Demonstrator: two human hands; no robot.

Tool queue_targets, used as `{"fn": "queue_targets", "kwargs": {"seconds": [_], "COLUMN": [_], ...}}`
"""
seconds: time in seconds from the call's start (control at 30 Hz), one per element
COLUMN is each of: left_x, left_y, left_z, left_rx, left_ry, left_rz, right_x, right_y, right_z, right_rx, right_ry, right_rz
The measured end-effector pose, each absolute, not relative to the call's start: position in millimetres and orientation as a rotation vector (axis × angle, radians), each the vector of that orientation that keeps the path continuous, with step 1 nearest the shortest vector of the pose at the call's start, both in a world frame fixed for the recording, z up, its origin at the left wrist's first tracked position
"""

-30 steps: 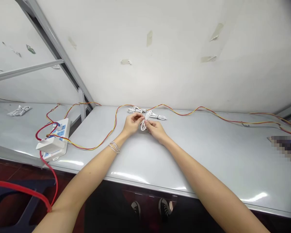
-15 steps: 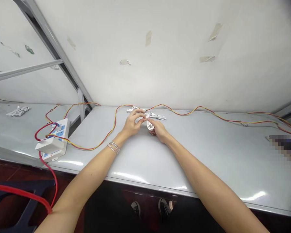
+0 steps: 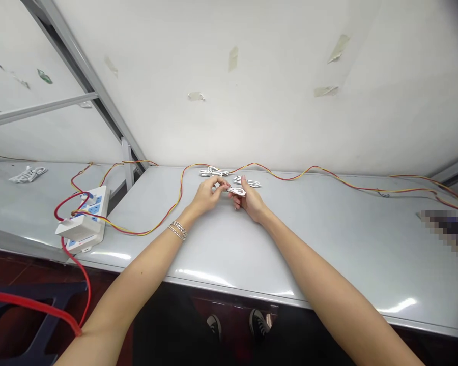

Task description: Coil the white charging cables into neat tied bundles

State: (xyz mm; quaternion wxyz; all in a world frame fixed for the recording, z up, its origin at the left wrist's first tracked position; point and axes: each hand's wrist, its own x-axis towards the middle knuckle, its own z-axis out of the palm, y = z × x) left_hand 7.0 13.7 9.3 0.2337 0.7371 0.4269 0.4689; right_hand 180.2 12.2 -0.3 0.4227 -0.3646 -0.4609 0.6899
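A small coiled white cable [image 3: 237,191] is held between my two hands, above the grey table. My right hand [image 3: 251,202] grips the looped end, with the thumb raised along its far side. The fingertips of my left hand [image 3: 209,194] pinch together at the cable's left end; the exact spot is too small to make out. Just behind my hands lie other bundled white cables, one pile [image 3: 213,172] to the left and one bundle [image 3: 248,181] to the right, tied with dark ties.
A white power strip [image 3: 95,213] with a plugged-in adapter and red cord stands at the left. A red-and-yellow wire [image 3: 290,180] runs along the wall. Another white cable bundle [image 3: 28,175] lies far left. A pixelated dark object [image 3: 450,231] is at the right edge.
The coiled cable has turned from hanging downward to lying nearly level, its loop pointing right. My right thumb has lifted, and my left fingers have drawn lower, uncovering the cables behind.
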Motion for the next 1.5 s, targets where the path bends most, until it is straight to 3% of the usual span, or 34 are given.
{"fn": "queue_targets", "kwargs": {"seconds": [0.8,1.03,1.5], "left_x": [12,15,8], "left_y": [20,16,25], "left_z": [-4,-1,-5], "left_rx": [1.629,1.534,1.316], "left_ry": [1.048,1.047,1.185], "left_rz": [1.298,1.134,1.281], "right_x": [176,176,174], "right_y": [17,18,16], "right_z": [-5,-7,-12], "right_rx": [-0.986,-0.963,-1.064], "right_ry": [-1.005,-1.067,-1.185], "right_rz": [1.619,1.610,1.230]}}
